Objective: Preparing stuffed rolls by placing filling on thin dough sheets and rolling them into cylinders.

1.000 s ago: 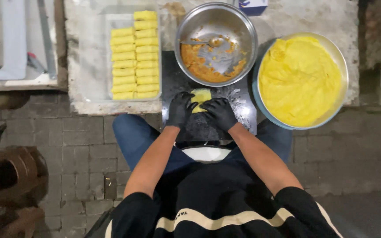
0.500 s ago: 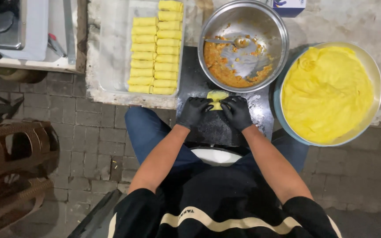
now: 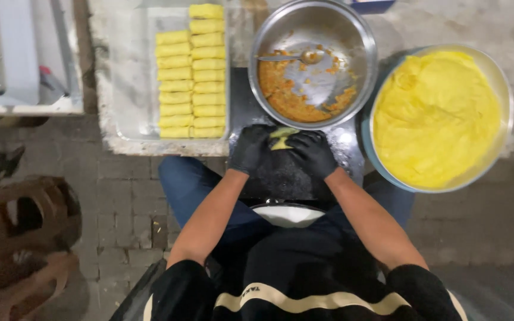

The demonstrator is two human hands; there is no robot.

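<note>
Brown plastic stool [image 3: 22,238], grey brick floor [image 3: 120,178]

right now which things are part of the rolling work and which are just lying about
In use: left hand and right hand on the yellow roll, dark board, filling bowl, spoon, wrapper stack, tray of finished rolls.
Lying about: brown plastic stool, grey appliance.

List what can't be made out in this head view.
- Wrap: mostly hidden by the gloved left hand and right hand; its filling cannot be seen.
- Tray: top cut off by the frame edge.
- Spoon in the steel bowl: too small for detail.
- Board: near edge hidden by the person's body.
</note>
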